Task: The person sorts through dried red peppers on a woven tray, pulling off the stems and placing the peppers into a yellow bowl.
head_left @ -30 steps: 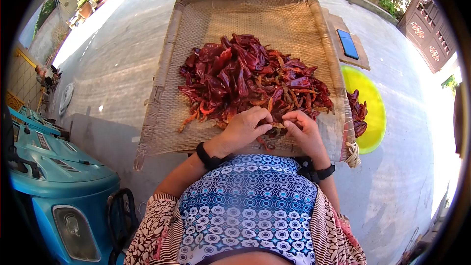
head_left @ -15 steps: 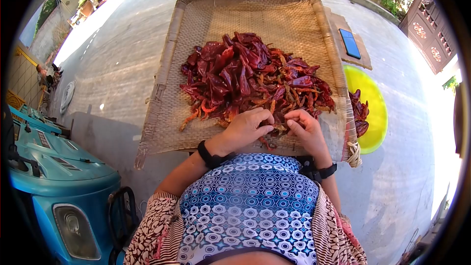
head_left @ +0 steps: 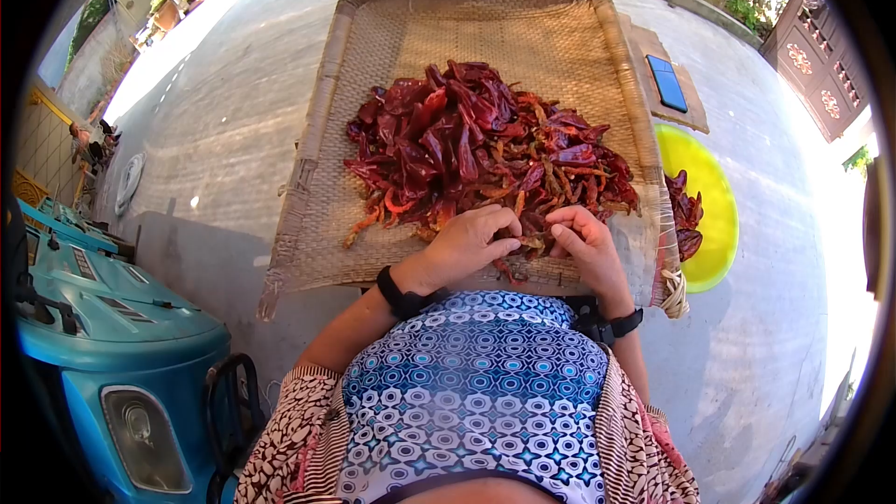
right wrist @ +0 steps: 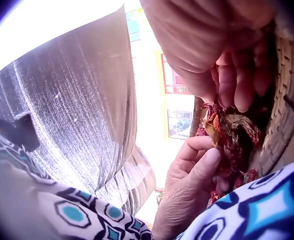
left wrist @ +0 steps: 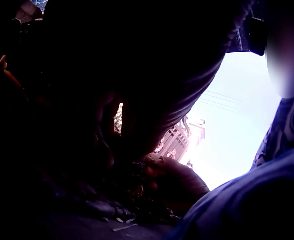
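Note:
A heap of dried red chilies (head_left: 434,131) lies on a woven tray (head_left: 467,23); some are wide and glossy, others thin and shrivelled. At its near edge my left hand (head_left: 467,241) pinches a dried chili (right wrist: 232,131) between thumb and curled index finger. My right hand (head_left: 590,247) faces it from the right, thumb and fingertips pinching at the same shrivelled chili. In the right wrist view, the right hand (right wrist: 212,45) comes from above and the left hand (right wrist: 189,175) from below. Both hands are mostly dark shadow in the left wrist view.
A yellow basin (head_left: 714,215) with several dark red chilies (head_left: 684,215) stands right of the tray. Beyond it a blue phone (head_left: 665,84) lies on cardboard (head_left: 691,112). A teal vehicle (head_left: 112,345) stands at the left. The patterned shirt (head_left: 476,383) is close to the tray's near edge.
My right hand has shifted slightly right, widening the gap between the hands a little. The left hand stays almost in place at the heap's near edge.

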The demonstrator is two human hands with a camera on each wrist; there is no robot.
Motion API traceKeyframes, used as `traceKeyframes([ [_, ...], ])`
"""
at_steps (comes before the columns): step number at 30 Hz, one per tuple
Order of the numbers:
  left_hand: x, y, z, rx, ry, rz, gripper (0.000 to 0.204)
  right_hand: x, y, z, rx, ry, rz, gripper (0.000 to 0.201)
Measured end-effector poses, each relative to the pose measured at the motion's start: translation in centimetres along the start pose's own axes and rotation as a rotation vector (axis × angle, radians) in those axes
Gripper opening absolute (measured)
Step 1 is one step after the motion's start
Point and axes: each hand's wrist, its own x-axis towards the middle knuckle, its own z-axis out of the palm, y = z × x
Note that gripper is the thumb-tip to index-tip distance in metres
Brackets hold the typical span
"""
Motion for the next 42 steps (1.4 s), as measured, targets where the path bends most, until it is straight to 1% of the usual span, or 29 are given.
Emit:
traceKeyframes([
  [18, -0.12, -0.22, -0.29, -0.009, -0.028, 0.02, 0.016, 0.05, 0.04, 0.08, -0.008, 0.013, 0.004, 0.018],
  [24, -0.18, -0.23, -0.35, -0.082, -0.047, -0.013, 0.015, 0.19, 0.31, -0.07, 0.018, 0.006, 0.001, 0.018],
  [33, -0.15, -0.74, -0.38, -0.124, -0.053, -0.011, 0.015, 0.29, 0.51, -0.09, 0.04, 0.004, 0.001, 0.019],
  [42, -0.17, -0.71, -0.58, -0.088, -0.048, -0.001, 0.015, 0.26, 0.45, -0.15, 0.046, 0.006, 0.011, 0.018],
])
